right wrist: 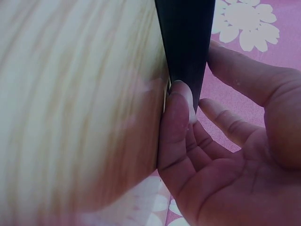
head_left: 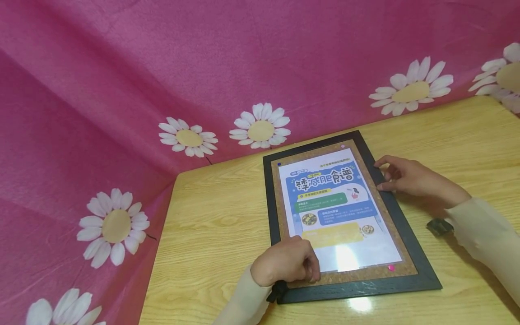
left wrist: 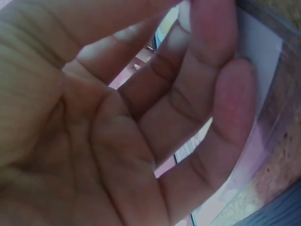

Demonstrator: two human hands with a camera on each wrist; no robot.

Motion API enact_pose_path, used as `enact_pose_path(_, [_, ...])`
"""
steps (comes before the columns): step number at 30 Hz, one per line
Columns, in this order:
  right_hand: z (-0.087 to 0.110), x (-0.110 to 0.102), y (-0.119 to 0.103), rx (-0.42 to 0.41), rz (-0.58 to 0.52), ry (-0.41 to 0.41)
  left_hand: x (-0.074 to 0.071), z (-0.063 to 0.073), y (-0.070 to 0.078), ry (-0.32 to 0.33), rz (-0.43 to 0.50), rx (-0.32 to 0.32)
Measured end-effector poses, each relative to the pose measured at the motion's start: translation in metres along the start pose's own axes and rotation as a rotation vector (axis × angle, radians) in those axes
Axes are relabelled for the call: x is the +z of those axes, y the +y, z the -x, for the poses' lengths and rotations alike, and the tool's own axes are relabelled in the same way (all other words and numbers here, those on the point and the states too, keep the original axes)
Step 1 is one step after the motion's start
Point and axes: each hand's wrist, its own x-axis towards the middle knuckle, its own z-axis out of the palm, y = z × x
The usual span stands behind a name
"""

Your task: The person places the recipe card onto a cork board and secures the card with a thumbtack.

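Observation:
A cork board in a black frame [head_left: 412, 253] lies on the table, with a printed poster [head_left: 333, 212] on its cork. Pushpins show at three of the poster's corners: dark blue [head_left: 279, 164], pale pink [head_left: 343, 146] and bright pink [head_left: 391, 267]. My left hand [head_left: 287, 262] bends over the poster's lower left corner with curled fingers [left wrist: 235, 99] close to the cork. Its fingertips are partly hidden, so whether they pinch anything cannot be seen. My right hand [head_left: 410, 178] grips the frame's right edge, fingers [right wrist: 174, 122] and thumb around the black border [right wrist: 186, 42].
The wooden table [head_left: 215, 225] extends on both sides of the board. A pink cloth with daisies [head_left: 203, 67] hangs behind and to the left. A dark strap piece [head_left: 440, 226] sits by the right sleeve, another [head_left: 277, 291] by the left wrist.

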Motion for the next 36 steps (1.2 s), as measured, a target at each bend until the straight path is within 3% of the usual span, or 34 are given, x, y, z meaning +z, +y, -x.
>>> enact_pose_path(6, [-0.0025,-0.0013,-0.0004,-0.039,0.088,0.028,-0.0008,0.0003,-0.0013,-0.006,0.044,-0.038])
enact_pose_path(13, [-0.0016,-0.0017,-0.0017,-0.025,0.046,0.016,-0.0028,-0.0009,-0.004,-0.01,0.075,-0.024])
enact_pose_path(21, [-0.0039,-0.0023,0.0005,-0.015,0.05,0.012,-0.0014,-0.003,-0.004,0.013,0.147,-0.072])
enact_pose_path(36, [-0.0032,-0.0014,-0.0007,-0.023,0.09,0.026,-0.0015,-0.0073,-0.0077,0.031,0.144,-0.103])
